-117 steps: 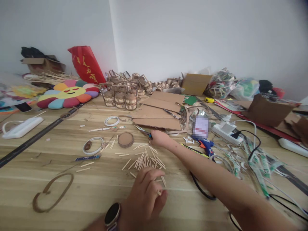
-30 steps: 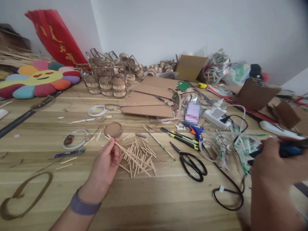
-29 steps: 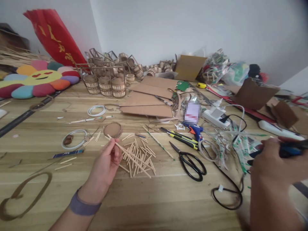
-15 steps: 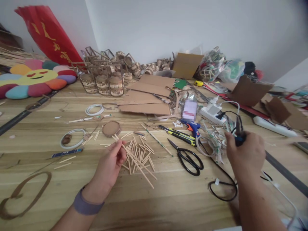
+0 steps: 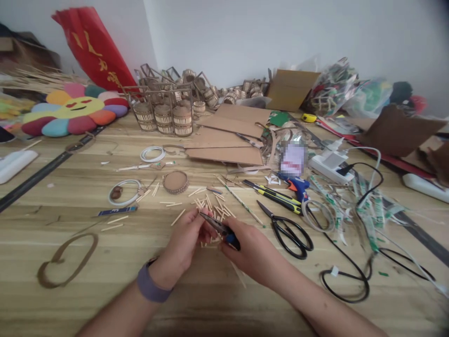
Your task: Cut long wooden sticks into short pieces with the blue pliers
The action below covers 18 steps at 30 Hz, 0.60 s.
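In the head view my left hand is closed on thin wooden sticks, whose long ends stick out below my right hand. My right hand is wrapped round the blue handles of a pair of pliers. The pliers' jaws point left and reach the fingertips of my left hand; whether they grip a stick I cannot tell. Beneath and behind both hands lies a pile of short cut sticks, partly hidden. A round shallow brown base with a woven rim lies just beyond the left hand.
Right of the hands lie black-handled scissors, a yellow-black utility knife, a blue glue gun and a power strip with cables. Cardboard sheets and small bamboo baskets stand farther back. A brown strip loop lies left.
My right hand has come from the far right to the middle, bringing the pliers to the sticks in my left hand. The view has shifted, so the table's things appear farther right.
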Tool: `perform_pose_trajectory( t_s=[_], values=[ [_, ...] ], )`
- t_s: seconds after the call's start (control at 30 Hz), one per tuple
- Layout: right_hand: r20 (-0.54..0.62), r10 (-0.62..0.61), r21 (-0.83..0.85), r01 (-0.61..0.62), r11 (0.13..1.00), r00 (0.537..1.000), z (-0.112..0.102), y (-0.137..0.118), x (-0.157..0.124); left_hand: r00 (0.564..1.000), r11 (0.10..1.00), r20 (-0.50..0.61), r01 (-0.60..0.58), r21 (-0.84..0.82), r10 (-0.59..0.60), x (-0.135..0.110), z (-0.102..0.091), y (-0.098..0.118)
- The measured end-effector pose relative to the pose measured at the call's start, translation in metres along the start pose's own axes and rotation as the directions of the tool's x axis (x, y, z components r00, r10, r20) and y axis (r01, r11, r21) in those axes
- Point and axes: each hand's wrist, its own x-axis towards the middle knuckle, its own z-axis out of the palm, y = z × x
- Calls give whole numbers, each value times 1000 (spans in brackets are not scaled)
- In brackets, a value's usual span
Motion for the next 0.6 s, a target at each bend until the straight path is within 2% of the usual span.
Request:
perform_pose_trajectory(
  t_s=[0.1,0.23,0.3,0.37,0.43,0.5,0.6],
  values=[
    [-1,-11,51,11,999,1000,0,6,2,999,997,25,-33,63,31,-1,1,-1],
    [-17,39,266,-33,963,999,-11,14,4,989,966,16,-148,214,148,-2,-1,-3],
    [-50,79,415,-51,908,996,-15,18,5,976,947,-40,-196,255,213,-4,-3,-4],
    [-87,146,570,-71,819,985,-16,21,7,970,936,-59,-209,283,235,-5,-3,-6],
    [-124,223,692,-77,718,967,-15,24,8,981,936,6,-185,300,192,-8,-3,-6],
    [-160,270,764,-54,643,949,-12,25,8,980,923,140,-181,339,141,-11,-1,-7],
    [-231,286,794,10,607,930,-5,26,7,948,897,307,-210,389,89,-15,2,-8]
  ],
)
